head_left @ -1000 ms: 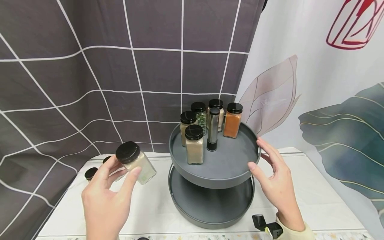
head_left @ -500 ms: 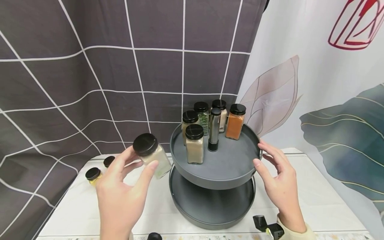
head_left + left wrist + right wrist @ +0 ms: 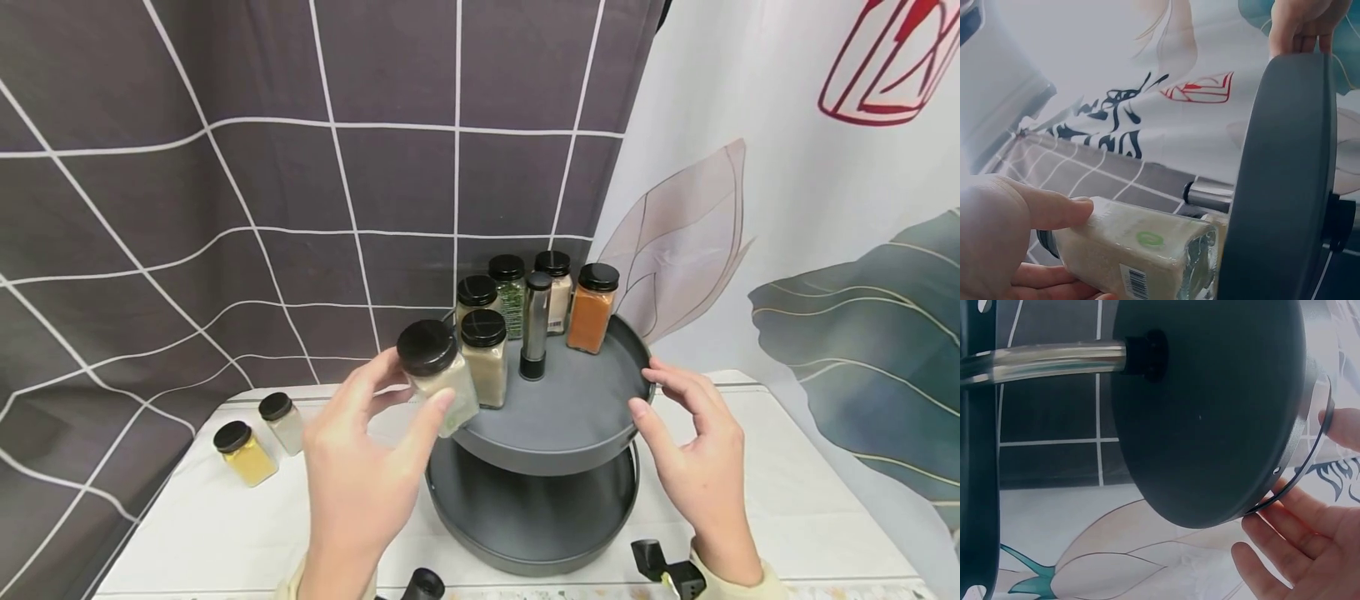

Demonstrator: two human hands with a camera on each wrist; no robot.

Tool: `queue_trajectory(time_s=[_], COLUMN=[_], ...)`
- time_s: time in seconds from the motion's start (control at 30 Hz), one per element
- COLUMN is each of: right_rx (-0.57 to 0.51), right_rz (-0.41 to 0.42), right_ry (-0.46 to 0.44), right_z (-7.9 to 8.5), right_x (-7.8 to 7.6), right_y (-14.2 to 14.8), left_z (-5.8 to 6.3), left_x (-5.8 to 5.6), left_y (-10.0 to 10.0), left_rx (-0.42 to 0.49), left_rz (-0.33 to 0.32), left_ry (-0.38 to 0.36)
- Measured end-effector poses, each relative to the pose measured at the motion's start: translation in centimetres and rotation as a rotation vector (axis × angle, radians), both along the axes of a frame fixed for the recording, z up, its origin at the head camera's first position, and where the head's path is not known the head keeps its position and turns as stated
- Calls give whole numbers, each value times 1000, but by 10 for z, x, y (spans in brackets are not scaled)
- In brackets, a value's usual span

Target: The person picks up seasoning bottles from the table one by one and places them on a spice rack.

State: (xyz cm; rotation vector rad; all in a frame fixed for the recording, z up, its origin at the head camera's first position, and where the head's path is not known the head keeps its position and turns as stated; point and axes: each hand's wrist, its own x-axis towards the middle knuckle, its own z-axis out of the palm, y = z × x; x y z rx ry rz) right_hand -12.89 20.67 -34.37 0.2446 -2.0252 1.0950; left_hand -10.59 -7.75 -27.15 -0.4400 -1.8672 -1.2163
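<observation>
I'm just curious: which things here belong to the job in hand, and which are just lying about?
Seemingly in the job:
held jar in the left hand
upper tray, its rim touched by the right hand
five jars on that tray
lower tray
probably yellow jar and pale jar on the table: similar jars

Seemingly just surroundings:
grid backdrop
leaf-print backdrop

You can pass over the front edge of the upper tray; standing jars block its back and left.
</observation>
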Motion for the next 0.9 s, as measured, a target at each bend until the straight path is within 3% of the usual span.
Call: queue_trajectory(time_s=[0.63, 0.9], right_rx=[16, 9], right_rz=[-32, -47], right_ry=[80, 125], right_z=[3, 22], right_x=[1, 12], right_y=[-3, -20], left_z=[-6, -13], left_x=[-14, -19], left_y=[37, 47], left_rx=[-12, -56], left_rz=[-82, -90], left_ry=[-41, -88])
